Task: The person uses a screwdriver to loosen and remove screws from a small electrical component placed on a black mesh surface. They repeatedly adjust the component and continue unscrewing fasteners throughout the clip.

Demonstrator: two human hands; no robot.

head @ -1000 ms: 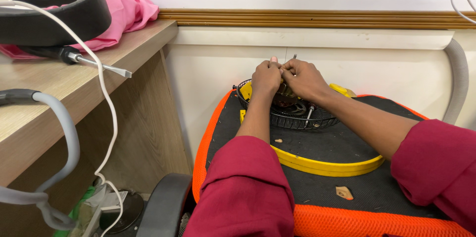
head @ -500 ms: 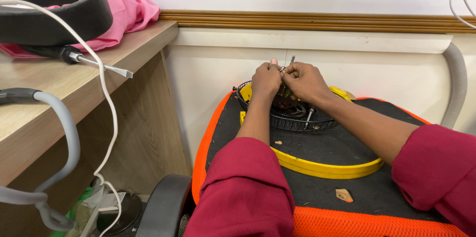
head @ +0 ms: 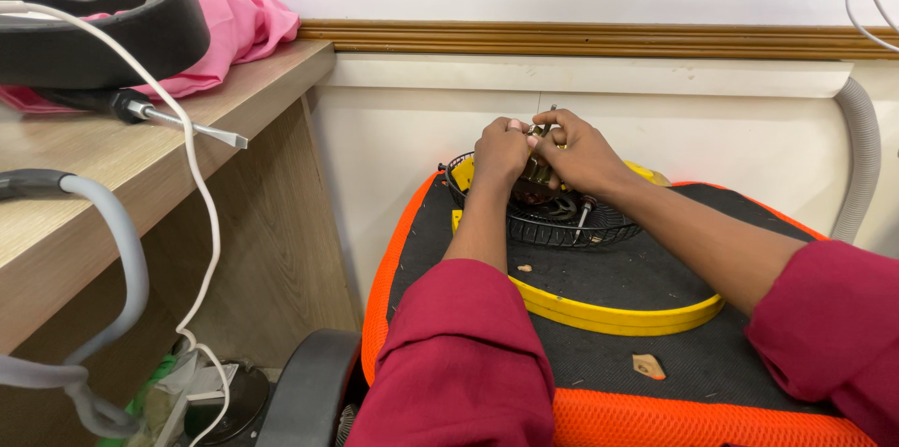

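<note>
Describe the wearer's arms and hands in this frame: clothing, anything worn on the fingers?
Both arms wear loose dark red (maroon) sleeves, pushed up so the forearms are bare. The left hand is bare, no glove. The right hand is also ungloved and seems to carry a ring on one finger, though it is too small to be sure. No watch, strap or cable shows on either wrist.

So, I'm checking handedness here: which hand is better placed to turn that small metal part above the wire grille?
Probably the right hand: its fingertips pinch the metal part from above, while the left hand steadies it over the wire grille.
</note>
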